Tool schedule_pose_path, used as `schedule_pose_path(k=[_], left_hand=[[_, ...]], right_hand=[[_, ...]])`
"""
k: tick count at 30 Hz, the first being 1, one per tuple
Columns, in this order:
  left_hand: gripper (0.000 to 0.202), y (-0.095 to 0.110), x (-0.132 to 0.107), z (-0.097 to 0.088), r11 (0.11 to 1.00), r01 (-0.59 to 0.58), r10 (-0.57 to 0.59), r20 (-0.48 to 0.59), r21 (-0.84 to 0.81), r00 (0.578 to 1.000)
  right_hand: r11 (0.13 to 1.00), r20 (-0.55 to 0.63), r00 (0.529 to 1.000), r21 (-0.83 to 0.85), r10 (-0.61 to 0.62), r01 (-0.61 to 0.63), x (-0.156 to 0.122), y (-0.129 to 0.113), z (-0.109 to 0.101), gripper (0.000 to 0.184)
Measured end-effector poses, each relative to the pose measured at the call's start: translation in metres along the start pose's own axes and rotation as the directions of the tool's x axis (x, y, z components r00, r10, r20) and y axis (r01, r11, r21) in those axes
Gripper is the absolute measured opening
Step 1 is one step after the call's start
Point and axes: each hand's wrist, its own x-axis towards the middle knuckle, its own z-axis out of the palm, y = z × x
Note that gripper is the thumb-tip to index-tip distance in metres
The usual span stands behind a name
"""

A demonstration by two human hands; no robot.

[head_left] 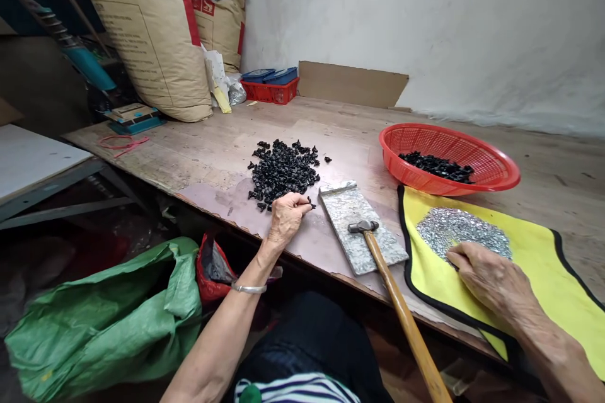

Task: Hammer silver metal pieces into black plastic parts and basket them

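Note:
Between the thumb and fingers of my left hand [287,217] is a small black plastic part [311,203]. Just behind that hand lies a heap of similar black parts [283,167]. My right hand [489,277] is closed at the near edge of a pile of small silvery metal pieces [458,230], its fingertips pinched; whatever they hold is hidden. The pile rests on a yellow cloth [534,233] with black edging. Between my hands, a hammer [394,302] lies with its head on a flat metal slab [357,227] and its wooden handle toward me.
A red plastic basket [501,170] with more black parts stands behind the cloth. Large paper sacks [146,38], a red crate [271,93] and a teal hand press [89,66] are at the back left. A green sack [108,315] sits below the table's front edge.

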Motion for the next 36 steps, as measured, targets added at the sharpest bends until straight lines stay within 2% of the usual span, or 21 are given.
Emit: schedule_pose_path(k=[1, 3, 5, 10, 14, 17, 19, 21, 23, 24, 26, 29, 31, 33, 36], left_hand=[[0.009, 0.0, -0.004, 0.0, 0.981, 0.091, -0.089, 0.022, -0.17, 0.996], [0.019, -0.001, -0.012, 0.002, 0.875, 0.235, -0.216, 0.094, -0.422, 0.972], [0.025, 0.0, -0.017, 0.003, 0.793, 0.275, -0.251, 0.121, -0.544, 0.961], [0.025, 0.006, -0.019, 0.006, 0.734, 0.306, -0.314, 0.097, -0.606, 0.944], [0.025, 0.016, -0.021, 0.007, 0.662, 0.337, -0.368, 0.101, -0.669, 0.924], [0.027, 0.024, -0.028, 0.008, 0.591, 0.384, -0.356, 0.198, -0.709, 0.913], [0.027, 0.03, -0.033, 0.009, 0.532, 0.429, -0.343, 0.278, -0.73, 0.897], [0.028, 0.033, -0.037, 0.011, 0.481, 0.465, -0.336, 0.334, -0.743, 0.881], [0.028, 0.037, -0.042, 0.014, 0.445, 0.487, -0.335, 0.364, -0.752, 0.869], [0.028, 0.038, -0.044, 0.016, 0.435, 0.492, -0.338, 0.369, -0.754, 0.866], [0.028, 0.043, -0.051, 0.02, 0.437, 0.489, -0.35, 0.359, -0.755, 0.865], [0.028, 0.053, -0.064, 0.025, 0.468, 0.477, -0.339, 0.347, -0.744, 0.874], [0.029, 0.061, -0.074, 0.026, 0.476, 0.484, -0.319, 0.368, -0.734, 0.873], [0.029, 0.067, -0.083, 0.026, 0.485, 0.49, -0.313, 0.38, -0.724, 0.871], [0.03, 0.072, -0.093, 0.026, 0.509, 0.469, -0.311, 0.354, -0.722, 0.882]], right_hand=[[1.0, 0.008, 1.0, 0.012, 0.007, -0.007, 0.001, 0.001, 0.0, 0.018], [0.999, 0.012, 1.0, 0.034, 0.01, -0.011, 0.003, 0.004, 0.001, 0.017], [0.998, -0.014, 1.0, 0.056, 0.018, -0.017, 0.004, 0.006, 0.002, 0.015], [0.992, -0.044, 0.996, 0.1, 0.076, -0.072, 0.006, 0.014, 0.005, 0.016], [0.971, -0.094, 0.987, 0.211, 0.131, -0.109, 0.008, 0.017, 0.003, 0.012], [0.964, -0.12, 0.981, 0.237, 0.152, -0.121, 0.008, 0.014, -0.003, 0.003], [0.965, -0.149, 0.978, 0.239, 0.147, -0.109, 0.004, 0.008, -0.01, 0.005], [0.946, -0.189, 0.97, 0.312, 0.153, -0.088, -0.003, -0.003, -0.018, 0.007], [0.876, -0.204, 0.96, 0.476, 0.191, -0.074, -0.014, -0.02, -0.026, 0.011], [0.813, -0.183, 0.959, 0.577, 0.217, -0.074, -0.021, -0.032, -0.03, 0.014], [0.628, -0.093, 0.969, 0.774, 0.228, -0.074, -0.035, -0.057, -0.036, 0.018], [0.305, 0.111, 0.993, 0.945, 0.041, -0.118, -0.051, -0.095, -0.04, 0.023], [0.168, 0.194, 0.979, 0.969, -0.055, -0.182, -0.056, -0.115, -0.039, 0.022], [0.137, 0.198, 0.978, 0.973, -0.067, -0.187, -0.056, -0.128, -0.036, 0.018], [0.18, 0.098, 0.994, 0.98, -0.048, -0.088, -0.051, -0.138, -0.03, 0.013]])
